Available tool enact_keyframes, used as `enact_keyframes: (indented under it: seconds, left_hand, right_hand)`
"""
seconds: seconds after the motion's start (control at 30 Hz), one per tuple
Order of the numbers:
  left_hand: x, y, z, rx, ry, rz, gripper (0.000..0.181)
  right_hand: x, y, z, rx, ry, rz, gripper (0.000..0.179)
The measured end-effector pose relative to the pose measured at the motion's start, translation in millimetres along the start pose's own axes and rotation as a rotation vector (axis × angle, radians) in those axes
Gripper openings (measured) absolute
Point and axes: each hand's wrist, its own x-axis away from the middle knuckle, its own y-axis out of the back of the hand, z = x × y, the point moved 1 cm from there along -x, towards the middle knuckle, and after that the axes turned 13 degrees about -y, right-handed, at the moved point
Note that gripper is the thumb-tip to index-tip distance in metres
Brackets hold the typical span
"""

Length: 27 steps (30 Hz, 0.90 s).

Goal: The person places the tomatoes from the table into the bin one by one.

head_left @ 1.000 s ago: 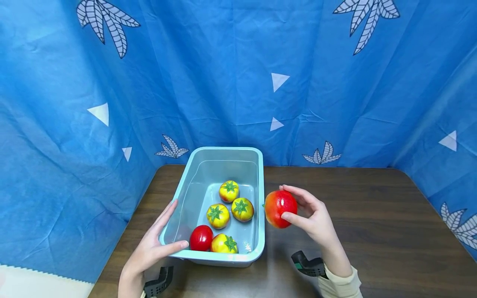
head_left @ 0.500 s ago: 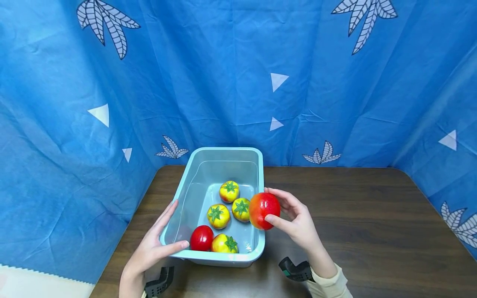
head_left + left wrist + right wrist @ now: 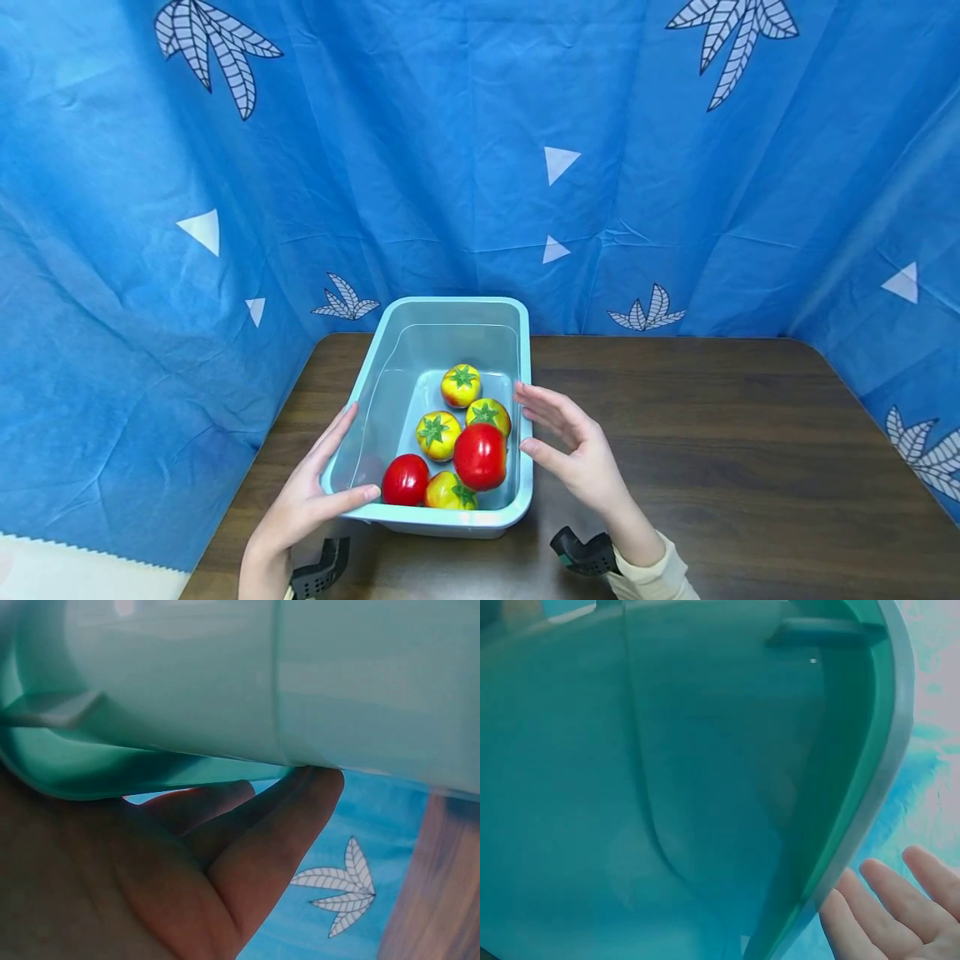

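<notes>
A pale blue plastic bin [image 3: 525, 333] stands on the table. My left hand [image 3: 303, 492] holds its near left corner, thumb at the front rim and fingers along the side; in the left wrist view the fingers [image 3: 277, 840] lie against the outer wall. Inside the bin are several yellow toy fruits [image 3: 438, 435] with green leafy tops, a red round fruit [image 3: 405, 479] at the near left, and a large glossy red fruit [image 3: 480, 457] at the near right, overlapping its neighbours. My right hand [image 3: 573, 442] is beside the right rim, fingers spread, nothing in it.
The dark wooden table [image 3: 712, 442] extends to the right of the bin. A blue cloth [image 3: 480, 167] with white leaf prints hangs behind and at both sides. A black wrist device [image 3: 588, 552] sits on the right wrist.
My right hand has moved left to the bin with the large red fruit and let go of it; the fruit now lies inside. The left hand has stayed put.
</notes>
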Motion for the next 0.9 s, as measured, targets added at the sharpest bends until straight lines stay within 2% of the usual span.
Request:
enact_keyframes:
  seconds: [0.33,0.67,0.9]
  left_hand:
    - [0.0,0.7,-1.0,-0.007,-0.002,0.001,0.087]
    - [-1.0,0.4,-1.3,-0.014,0.007,-0.001,0.087]
    - [-0.7,-0.1,-0.5,-0.009,0.016,-0.007,0.087]
  right_hand:
    - [-0.1,3,2,0.04,0.026,0.005,0.059]
    - [0.4,6,2,0.055,-0.029,-0.003,0.059]
    - [2.3,14,-1,0.114,-0.067,-0.04,0.059]
